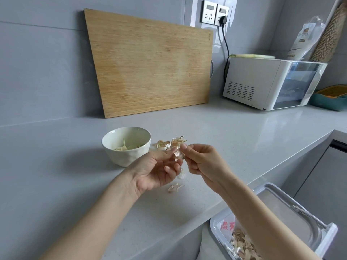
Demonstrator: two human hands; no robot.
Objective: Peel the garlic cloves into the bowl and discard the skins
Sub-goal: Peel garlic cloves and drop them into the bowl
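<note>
My left hand holds a garlic clove with papery pinkish skin above the grey counter. My right hand pinches the same clove's skin from the right with thumb and fingers. A white bowl stands just left of my hands and holds several peeled cloves. Unpeeled garlic pieces with loose skin lie on the counter behind my hands. Skin scraps lie on the counter below my hands.
A white bin stands open below the counter edge at the lower right, with garlic skins inside. A wooden cutting board leans on the back wall. A white appliance sits at the back right.
</note>
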